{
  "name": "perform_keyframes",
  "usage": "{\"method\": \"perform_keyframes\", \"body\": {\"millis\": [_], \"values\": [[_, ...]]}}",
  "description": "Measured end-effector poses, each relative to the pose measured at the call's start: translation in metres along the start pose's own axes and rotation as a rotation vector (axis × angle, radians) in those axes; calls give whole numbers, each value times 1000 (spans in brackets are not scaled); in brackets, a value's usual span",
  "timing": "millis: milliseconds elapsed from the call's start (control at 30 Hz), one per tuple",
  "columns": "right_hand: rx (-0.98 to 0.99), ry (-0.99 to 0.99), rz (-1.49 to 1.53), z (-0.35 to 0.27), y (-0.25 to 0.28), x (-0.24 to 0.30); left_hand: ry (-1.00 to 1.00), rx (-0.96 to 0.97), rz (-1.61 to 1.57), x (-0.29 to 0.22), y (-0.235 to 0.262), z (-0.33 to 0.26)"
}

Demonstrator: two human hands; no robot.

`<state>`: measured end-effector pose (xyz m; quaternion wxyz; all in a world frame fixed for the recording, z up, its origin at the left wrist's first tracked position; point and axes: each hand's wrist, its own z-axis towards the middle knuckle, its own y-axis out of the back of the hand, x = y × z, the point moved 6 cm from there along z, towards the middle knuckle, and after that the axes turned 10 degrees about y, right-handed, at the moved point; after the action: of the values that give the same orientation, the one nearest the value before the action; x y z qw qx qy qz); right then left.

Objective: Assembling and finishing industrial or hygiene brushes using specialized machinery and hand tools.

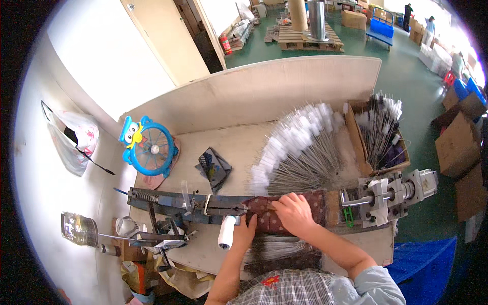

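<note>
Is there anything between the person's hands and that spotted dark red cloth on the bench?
Nothing visible. The right hand lies flat on the spotted cloth, and the left hand touches its near edge, beside a white spool.

factory workshop | metal jig (pixel 193 202) | pallet (pixel 310 38) | cardboard boxes (pixel 457 142)

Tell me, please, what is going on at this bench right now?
A person works at a wooden bench. The right hand presses flat on a dark red dotted cloth pad lying over a long metal jig. The left hand rests at the pad's near edge, beside a white spool. White-tipped wire rods are fanned out behind.
</note>
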<state>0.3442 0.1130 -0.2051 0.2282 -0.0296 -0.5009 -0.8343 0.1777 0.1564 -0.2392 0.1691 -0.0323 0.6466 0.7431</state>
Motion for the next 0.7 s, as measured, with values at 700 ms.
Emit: {"method": "perform_keyframes", "body": {"millis": [700], "values": [[-41,-266,114,-37,49,-31,247,231,-621,31,-8,-13]]}}
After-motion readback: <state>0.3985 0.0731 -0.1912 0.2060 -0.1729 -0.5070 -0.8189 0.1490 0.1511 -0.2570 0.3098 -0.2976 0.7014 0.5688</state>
